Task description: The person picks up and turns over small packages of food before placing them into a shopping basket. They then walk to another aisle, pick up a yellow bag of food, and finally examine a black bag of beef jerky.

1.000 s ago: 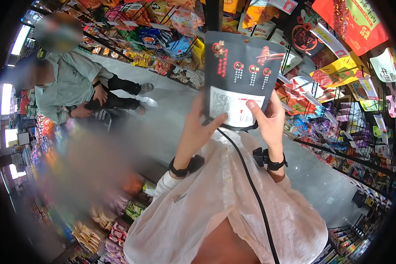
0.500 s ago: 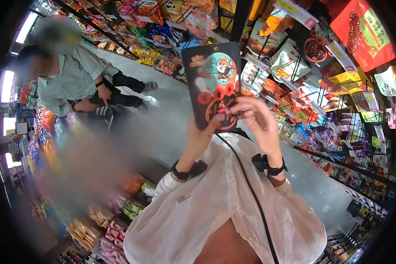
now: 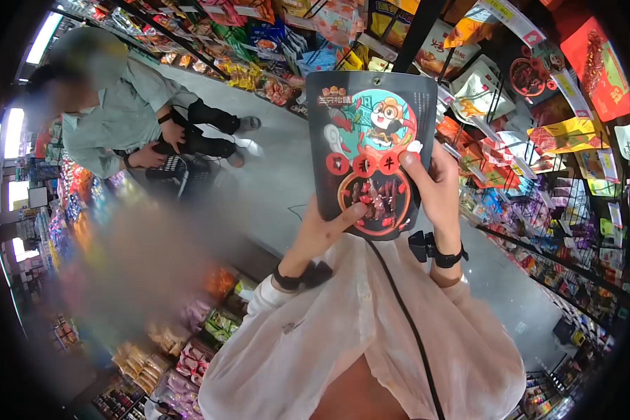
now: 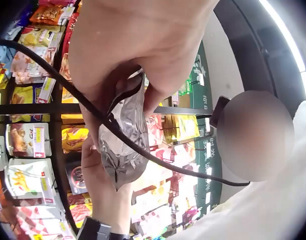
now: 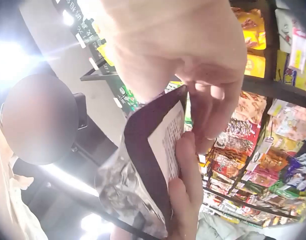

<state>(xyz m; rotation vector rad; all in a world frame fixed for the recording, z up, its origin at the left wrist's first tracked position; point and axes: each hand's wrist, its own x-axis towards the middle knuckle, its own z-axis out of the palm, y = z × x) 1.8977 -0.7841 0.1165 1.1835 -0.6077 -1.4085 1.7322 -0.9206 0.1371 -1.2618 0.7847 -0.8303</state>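
Your left hand (image 3: 323,227) and right hand (image 3: 439,185) pinch the dark pouch (image 3: 371,150) at upper centre, probably light, pliant and slick, best gripped by its side edges.

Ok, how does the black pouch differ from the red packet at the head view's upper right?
The black pouch: dark front, teal circle; red packet: mostly red. The left hand and right hand hold the black pouch; neither holds the red packet. The red packet sits nearer the right edge than the black pouch. Both carry printing.
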